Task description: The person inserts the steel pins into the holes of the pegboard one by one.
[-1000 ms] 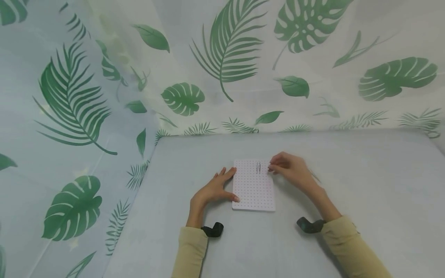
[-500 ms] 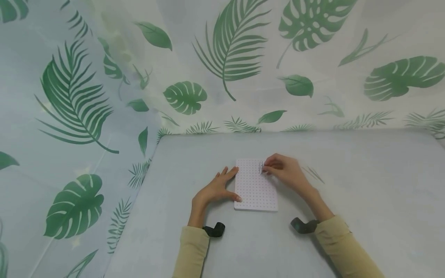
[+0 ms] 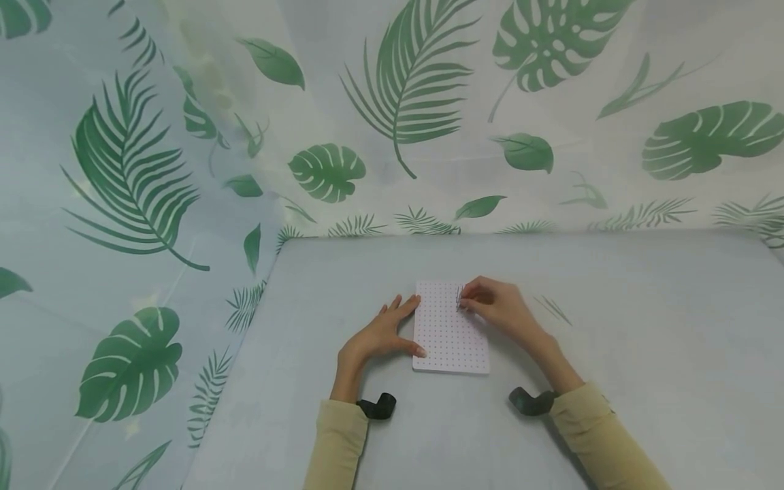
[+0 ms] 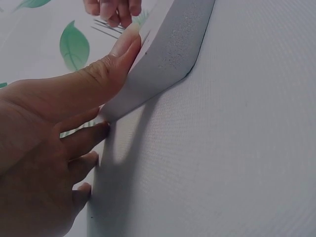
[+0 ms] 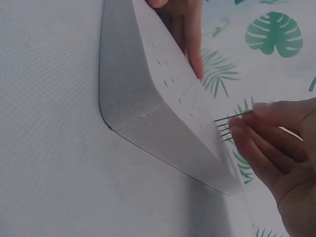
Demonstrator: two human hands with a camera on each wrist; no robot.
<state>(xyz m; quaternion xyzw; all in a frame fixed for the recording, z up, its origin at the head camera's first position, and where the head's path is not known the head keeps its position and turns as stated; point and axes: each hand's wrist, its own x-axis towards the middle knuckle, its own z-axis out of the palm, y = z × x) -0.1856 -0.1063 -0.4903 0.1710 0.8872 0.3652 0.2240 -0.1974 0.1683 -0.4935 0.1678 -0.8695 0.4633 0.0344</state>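
Note:
A white foam block (image 3: 437, 333) with a grid of dots lies on the table. My left hand (image 3: 380, 333) rests against its left side, thumb on the top near the front corner and fingers spread along the edge. Several thin dark pins (image 4: 106, 28) stand in the block near its far right corner. There my right hand (image 3: 502, 306) pinches one thin dark pin (image 5: 237, 116) between thumb and index finger, its lower end right at the block's top in the right wrist view. The other right fingers are curled.
A few loose thin pins (image 3: 557, 309) lie on the pale table (image 3: 643, 327), right of the block behind my right forearm. Curtains (image 3: 429, 156) with green leaf prints hang along the table's back and left edges. Black wrist cameras (image 3: 531, 401) jut inward from both sleeves.
My right hand has moved left from the block's right edge to beside the standing pins, then slightly nearer to me. The left hand keeps its place on the block.

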